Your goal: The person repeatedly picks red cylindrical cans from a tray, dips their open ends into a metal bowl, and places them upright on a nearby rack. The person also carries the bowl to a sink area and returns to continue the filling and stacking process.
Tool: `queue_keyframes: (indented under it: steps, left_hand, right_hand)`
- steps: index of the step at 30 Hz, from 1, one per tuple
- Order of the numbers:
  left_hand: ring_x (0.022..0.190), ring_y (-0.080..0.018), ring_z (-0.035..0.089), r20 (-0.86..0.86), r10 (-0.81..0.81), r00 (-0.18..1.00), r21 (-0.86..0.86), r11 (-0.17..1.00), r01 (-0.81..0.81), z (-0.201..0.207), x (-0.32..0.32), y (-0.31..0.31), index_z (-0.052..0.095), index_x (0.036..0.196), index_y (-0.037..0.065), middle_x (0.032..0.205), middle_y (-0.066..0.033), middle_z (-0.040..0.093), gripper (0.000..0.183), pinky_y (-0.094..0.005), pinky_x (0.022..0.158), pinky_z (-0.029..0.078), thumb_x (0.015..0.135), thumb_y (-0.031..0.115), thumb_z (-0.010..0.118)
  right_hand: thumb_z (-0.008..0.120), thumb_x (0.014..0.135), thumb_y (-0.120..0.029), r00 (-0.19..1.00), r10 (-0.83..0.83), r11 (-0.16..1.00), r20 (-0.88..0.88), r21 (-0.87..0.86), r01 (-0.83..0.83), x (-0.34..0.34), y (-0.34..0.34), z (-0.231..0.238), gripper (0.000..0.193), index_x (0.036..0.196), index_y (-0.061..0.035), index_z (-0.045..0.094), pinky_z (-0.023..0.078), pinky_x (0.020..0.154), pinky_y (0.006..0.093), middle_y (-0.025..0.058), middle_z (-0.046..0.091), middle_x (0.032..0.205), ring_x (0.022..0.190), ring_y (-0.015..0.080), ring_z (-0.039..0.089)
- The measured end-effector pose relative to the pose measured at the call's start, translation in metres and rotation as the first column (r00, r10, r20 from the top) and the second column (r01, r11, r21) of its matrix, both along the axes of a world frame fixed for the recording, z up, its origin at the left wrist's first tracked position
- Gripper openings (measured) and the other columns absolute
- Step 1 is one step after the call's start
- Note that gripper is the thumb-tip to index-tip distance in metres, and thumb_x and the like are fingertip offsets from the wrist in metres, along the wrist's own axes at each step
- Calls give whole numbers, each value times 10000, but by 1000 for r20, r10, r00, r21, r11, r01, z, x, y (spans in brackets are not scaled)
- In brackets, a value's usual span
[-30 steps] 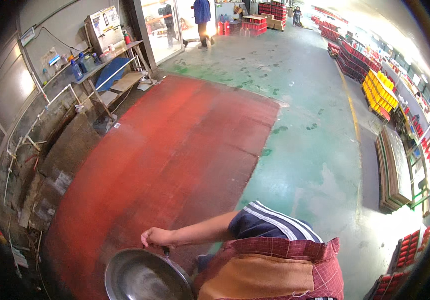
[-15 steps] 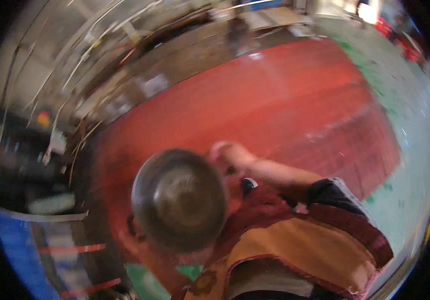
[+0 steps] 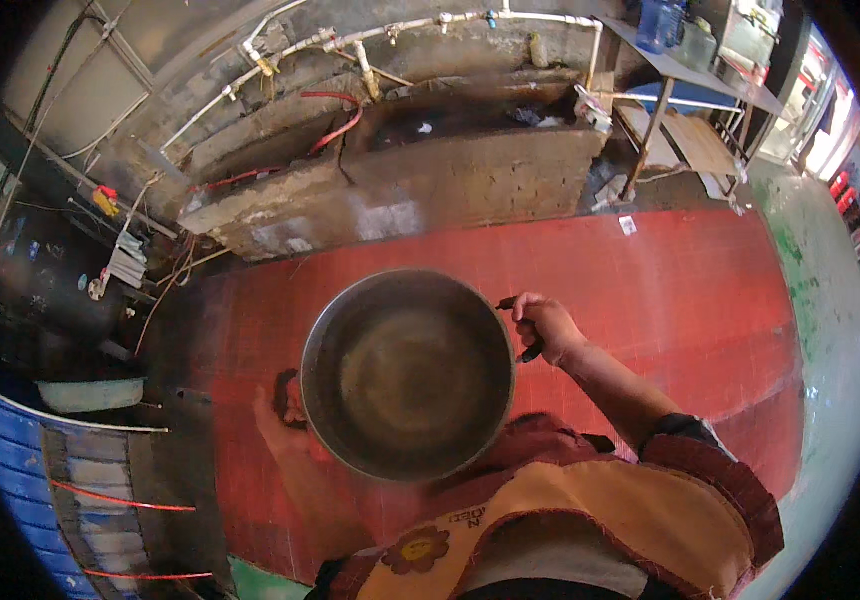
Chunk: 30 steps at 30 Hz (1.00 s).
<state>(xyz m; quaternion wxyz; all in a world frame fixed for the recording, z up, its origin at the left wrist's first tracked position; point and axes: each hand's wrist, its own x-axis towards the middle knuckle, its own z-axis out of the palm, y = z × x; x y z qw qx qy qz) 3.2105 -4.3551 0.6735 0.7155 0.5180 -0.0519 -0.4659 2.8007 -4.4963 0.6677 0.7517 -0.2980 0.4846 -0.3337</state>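
Observation:
A large round metal pot is held out in front of my body, and I look down into its inside. It has a dark handle on each side. My right hand is wrapped round the black handle at the pot's right. At the left, my left hand grips the other handle, its fingers partly blurred. The pot's bottom looks brownish and cloudy; I cannot tell whether liquid is in it. Below the pot show my maroon sleeve and orange apron.
Red matting covers the floor under the pot. Beyond it runs a low concrete trough with white pipes and taps above. A table with water jugs stands far right. A pale basin and blue panel lie left.
The view has swung toward the trough and wall and become sharper. The pot appears slightly farther right and higher, with both hands still on its handles.

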Motion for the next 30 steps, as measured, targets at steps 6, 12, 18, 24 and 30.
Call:
queue_keyframes:
  steps: [6, 12, 18, 24, 30]
  left_hand:
    - [487, -60, 397, 47, -60, 997, -10, 998, 61, -12, 50, -196, 630, 1021, -3, 721, -18, 577, 383, -189, 381, 285, 909, 345, 516]
    - [464, -76, 406, 30, -2, 1000, -27, 1000, 3, -60, 95, -383, 626, 1064, 54, 715, -27, 581, 436, -179, 379, 312, 899, 446, 530]
    - [477, -74, 420, 78, -17, 997, 133, 991, 7, -82, 76, -542, 617, 1099, 53, 695, -16, 572, 442, -181, 396, 324, 904, 434, 508]
    - [490, -72, 434, 25, -92, 995, 248, 965, 83, -109, 79, -653, 609, 1133, 51, 674, -6, 563, 450, -184, 413, 336, 909, 422, 486]
    - [503, -70, 448, -43, -176, 983, 309, 934, 181, -130, 95, -716, 601, 1168, 50, 653, 4, 553, 461, -186, 430, 348, 914, 410, 463]
  right_hand:
    - [418, 851, -15, 997, -54, 989, 55, -133, 61, 48, -195, -14, 188, 788, -116, 564, 332, 380, 274, -12, 394, 570, 445, 96, 351]
    - [462, 838, -14, 999, -25, 978, 23, -206, 30, 82, -408, -74, 199, 728, -119, 592, 324, 422, 294, 0, 532, 656, 520, 119, 440]
    - [517, 821, -72, 999, 44, 998, -28, 54, -42, 105, -568, -136, 144, 740, -127, 622, 414, 453, 341, 18, 571, 673, 562, 180, 533]
    - [511, 796, -61, 782, 75, 884, -619, -321, -339, 119, -679, -178, 148, 778, -123, 644, 443, 512, 361, 15, 592, 690, 613, 173, 557]
    - [570, 833, -105, 915, -24, 999, -404, -32, 12, 106, -733, -194, 92, 802, -127, 654, 410, 520, 290, -14, 561, 682, 574, 118, 511]
